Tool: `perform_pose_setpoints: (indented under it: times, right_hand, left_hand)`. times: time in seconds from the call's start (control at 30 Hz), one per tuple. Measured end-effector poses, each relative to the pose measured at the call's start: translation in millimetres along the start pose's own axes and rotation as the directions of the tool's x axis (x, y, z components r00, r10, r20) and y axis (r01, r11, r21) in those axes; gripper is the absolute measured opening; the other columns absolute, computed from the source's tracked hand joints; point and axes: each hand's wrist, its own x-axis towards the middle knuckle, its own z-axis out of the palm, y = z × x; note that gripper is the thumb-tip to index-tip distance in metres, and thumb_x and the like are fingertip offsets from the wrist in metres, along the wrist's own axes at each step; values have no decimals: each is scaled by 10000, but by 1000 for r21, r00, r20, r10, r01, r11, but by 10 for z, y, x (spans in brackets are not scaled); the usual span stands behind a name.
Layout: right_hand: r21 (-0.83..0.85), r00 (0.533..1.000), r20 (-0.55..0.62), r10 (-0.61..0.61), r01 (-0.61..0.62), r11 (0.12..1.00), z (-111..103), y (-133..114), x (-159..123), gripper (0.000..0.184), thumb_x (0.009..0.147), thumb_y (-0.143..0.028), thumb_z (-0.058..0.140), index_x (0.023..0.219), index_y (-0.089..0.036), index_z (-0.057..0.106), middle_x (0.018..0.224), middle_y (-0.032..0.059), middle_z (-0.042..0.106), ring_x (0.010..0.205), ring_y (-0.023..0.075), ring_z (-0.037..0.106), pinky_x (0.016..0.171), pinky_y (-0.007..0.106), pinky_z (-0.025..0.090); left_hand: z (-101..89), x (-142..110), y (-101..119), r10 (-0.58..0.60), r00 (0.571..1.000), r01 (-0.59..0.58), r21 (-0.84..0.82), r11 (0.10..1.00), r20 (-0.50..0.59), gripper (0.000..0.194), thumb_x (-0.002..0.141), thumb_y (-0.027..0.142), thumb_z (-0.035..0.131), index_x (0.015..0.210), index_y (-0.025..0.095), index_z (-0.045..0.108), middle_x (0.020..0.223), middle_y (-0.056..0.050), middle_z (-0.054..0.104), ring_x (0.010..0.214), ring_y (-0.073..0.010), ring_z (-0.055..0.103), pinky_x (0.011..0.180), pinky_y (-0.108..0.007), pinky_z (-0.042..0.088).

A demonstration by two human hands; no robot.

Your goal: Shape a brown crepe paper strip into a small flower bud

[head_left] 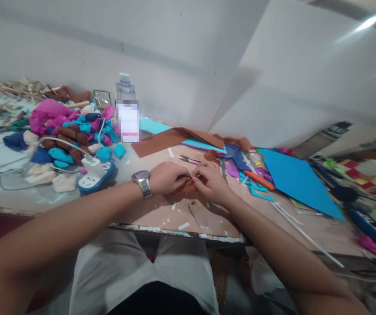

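Observation:
Over the middle of the table, my left hand [167,177], with a metal watch [143,183] at its wrist, has its thumb and fingers pinched together. Close against it, my right hand [211,183] pinches too, the fingertips almost meeting. Both hold a small brown piece of paper [188,188], partly hidden under the fingers. Just beyond the hands lie thin dark pens or tools [190,160] and a larger folded brown sheet [163,142]. White paper scraps [184,226] are scattered on the near side.
At left, colourful crumpled bundles [52,116] surround a power strip [98,179] with cables. A phone [128,122] leans before a clear bottle [125,89]. To the right are an orange cutter [260,180], a blue sheet [301,181] and a thin white stick [309,236].

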Motion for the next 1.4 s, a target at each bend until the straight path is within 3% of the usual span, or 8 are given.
perform_pose_setpoints:
  times: [0.4, 0.7, 0.87, 1.1, 1.4]
  right_hand:
    - [13, 1000, -27, -3, 3, 1000, -6, 17, -11, 90, 932, -292, 619, 887, -236, 673, 909, 50, 716, 1017, 263, 593, 963, 478, 390]
    - [18, 1000, -10, -8, 8, 1000, 4, 30, -16, 97, 926, -271, 589, 859, -232, 648, 899, 45, 713, 1037, 265, 600, 984, 485, 370]
    - [-6, 1000, -12, -6, 6, 1000, -22, 13, -6, 88, 903, -248, 586, 828, -227, 627, 880, 40, 709, 1005, 259, 598, 962, 481, 345]
    - [-19, 999, -50, -12, 11, 1000, -62, -20, -2, 65, 866, -229, 581, 805, -224, 605, 831, 41, 684, 957, 256, 585, 921, 459, 364]
    - [-19, 1000, 13, -15, 15, 1000, -57, -49, -6, 88, 886, -260, 601, 810, -232, 635, 845, 35, 727, 999, 263, 603, 992, 481, 332]
  left_hand:
    - [-18, -3, -58, -49, 998, 55, -248, 967, 33, 227, 931, 340, 627, 881, 179, 779, 775, -19, 753, 662, -137, 594, 628, -257, 346]
    - [2, 6, -82, -85, 995, 94, -250, 964, 49, 231, 913, 356, 643, 890, 179, 790, 785, -23, 754, 693, -150, 603, 640, -260, 362]
    - [-18, 3, -92, -94, 994, 107, -304, 947, 58, 329, 917, 464, 634, 861, 178, 788, 757, -23, 738, 677, -150, 598, 634, -256, 386]
    - [-35, 13, -135, -113, 992, 129, -395, 909, 65, 261, 914, 329, 589, 886, 168, 792, 781, -30, 738, 706, -152, 615, 642, -238, 423]
    - [-90, 13, -126, -92, 987, 137, -390, 911, 133, 379, 949, 457, 578, 909, 161, 812, 737, -29, 726, 674, -143, 584, 608, -240, 373]
